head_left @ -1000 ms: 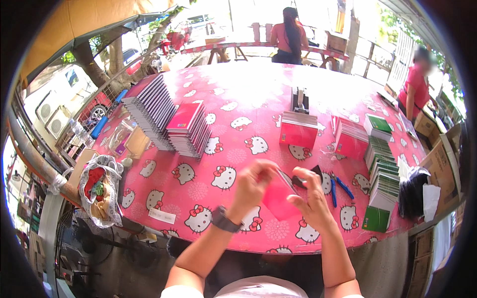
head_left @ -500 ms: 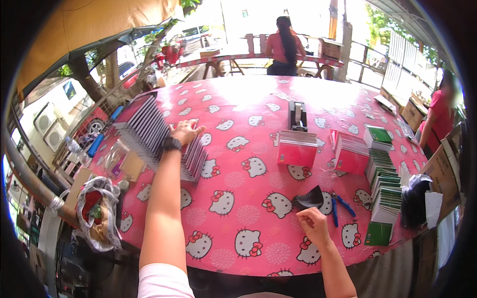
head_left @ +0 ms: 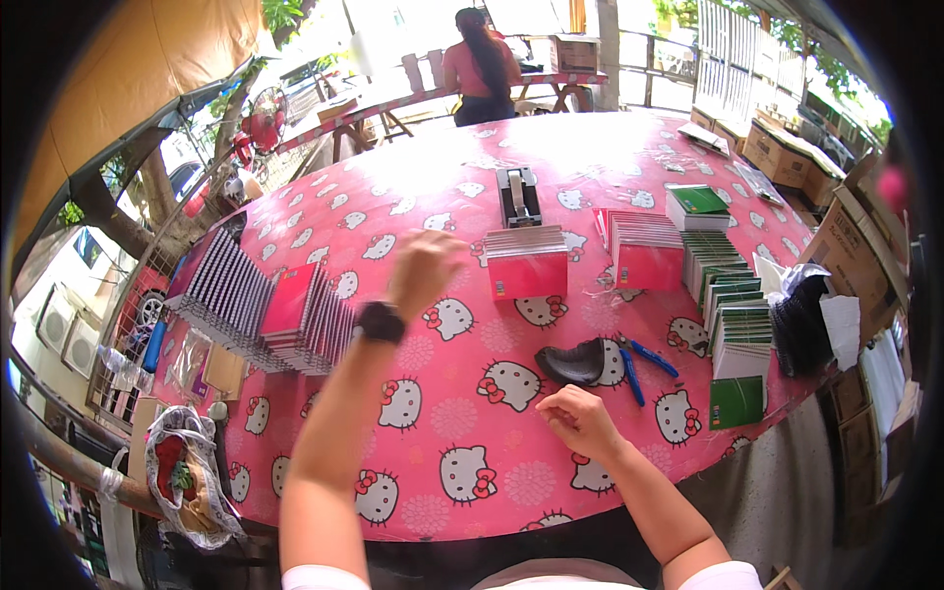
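Head view: red books (head_left: pixel 527 270) upright in a row mid-counter, pale page edges up. Left hand (head_left: pixel 426 267) just left of them, blurred, can't tell how wide. Right hand (head_left: pixel 582 423) half-curled, empty, near side of black curved piece (head_left: pixel 572 364). Room between forearms to near counter (head_left: pixel 418 457) edge. Glossy cat-print cover; metal-spiral stack (head_left: pixel 295 295) left.

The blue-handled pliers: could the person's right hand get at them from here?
Probably yes: the right hand is close by, and the pliers lie uncovered, with the black curved object beside them, not on top.
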A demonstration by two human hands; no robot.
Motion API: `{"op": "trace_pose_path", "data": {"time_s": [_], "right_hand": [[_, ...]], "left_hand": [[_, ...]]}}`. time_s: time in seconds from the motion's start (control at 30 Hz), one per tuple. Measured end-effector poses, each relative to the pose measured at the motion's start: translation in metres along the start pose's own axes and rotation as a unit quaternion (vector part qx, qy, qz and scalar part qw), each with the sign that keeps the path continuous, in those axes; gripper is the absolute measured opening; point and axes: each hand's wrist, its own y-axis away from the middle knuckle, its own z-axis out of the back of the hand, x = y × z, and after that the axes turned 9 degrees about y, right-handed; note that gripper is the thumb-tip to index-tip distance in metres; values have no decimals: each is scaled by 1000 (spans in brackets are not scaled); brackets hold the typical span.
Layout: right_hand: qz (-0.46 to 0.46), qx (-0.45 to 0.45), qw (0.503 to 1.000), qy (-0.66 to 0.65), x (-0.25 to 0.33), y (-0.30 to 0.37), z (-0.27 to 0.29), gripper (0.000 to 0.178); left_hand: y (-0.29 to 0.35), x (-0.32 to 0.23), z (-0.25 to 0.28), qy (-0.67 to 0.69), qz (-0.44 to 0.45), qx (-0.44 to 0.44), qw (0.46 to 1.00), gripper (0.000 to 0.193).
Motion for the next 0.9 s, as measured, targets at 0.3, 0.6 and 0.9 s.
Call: {"op": "trace_pose_path", "data": {"time_s": [0.3, 0.6, 0.9], "right_hand": [[41, -23, 999, 25, -9, 1, 5, 14], [91, -73, 993, 5, -8, 2, 8, 15], [-69, -301, 948, -74, -29, 39, 155, 15]], "left_hand": [[-49, -29, -123, 9, 46, -9, 999, 20], [-30, -52, -53, 220, 102, -69, 968, 15], [97, -156, 16, 227, 136, 96, 959, 13]]}}
